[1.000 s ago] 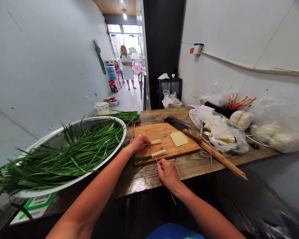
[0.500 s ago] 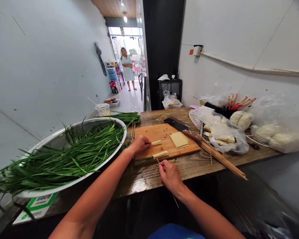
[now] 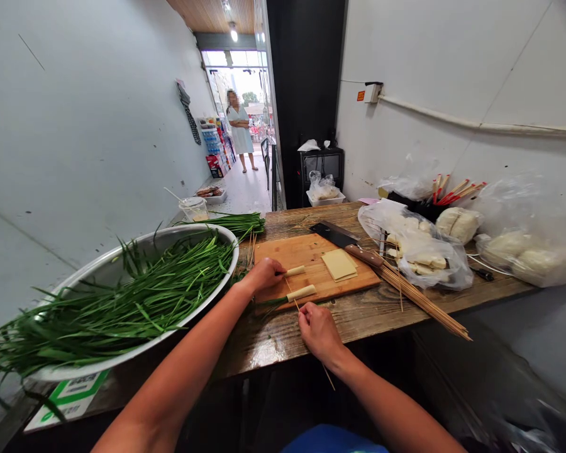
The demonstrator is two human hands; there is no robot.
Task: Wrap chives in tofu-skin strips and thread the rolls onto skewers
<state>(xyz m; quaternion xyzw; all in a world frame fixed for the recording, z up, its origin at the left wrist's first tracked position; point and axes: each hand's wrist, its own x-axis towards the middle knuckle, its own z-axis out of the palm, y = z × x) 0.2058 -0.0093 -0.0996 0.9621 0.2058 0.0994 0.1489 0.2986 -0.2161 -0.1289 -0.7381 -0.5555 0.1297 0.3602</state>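
Observation:
My right hand [image 3: 321, 328] is closed round a thin bamboo skewer [image 3: 328, 377], whose lower end sticks out below the hand. That skewer passes through the nearer beige tofu-skin roll [image 3: 302, 293], which has green chives trailing from its left end. My left hand [image 3: 265, 275] pinches the left end of a farther tofu-skin roll [image 3: 295, 271], over the wooden cutting board [image 3: 283, 250]. The skewer's upper part reaches toward this roll; its tip is hidden at the fingers. Flat tofu-skin sheets [image 3: 339, 265] lie stacked on the board.
A large basin [image 3: 236, 251] heaped with chives [image 3: 170, 292] stands left. A cleaver [image 3: 337, 237] rests across the board's back right, beside a bundle of skewers [image 3: 427, 302]. Plastic bags of pale food [image 3: 419, 251] lie right. A person [image 3: 239, 129] stands at the doorway.
My right hand, the skewer and the nearer roll have shifted slightly left. The left hand keeps its pinch on the farther roll, almost unmoved.

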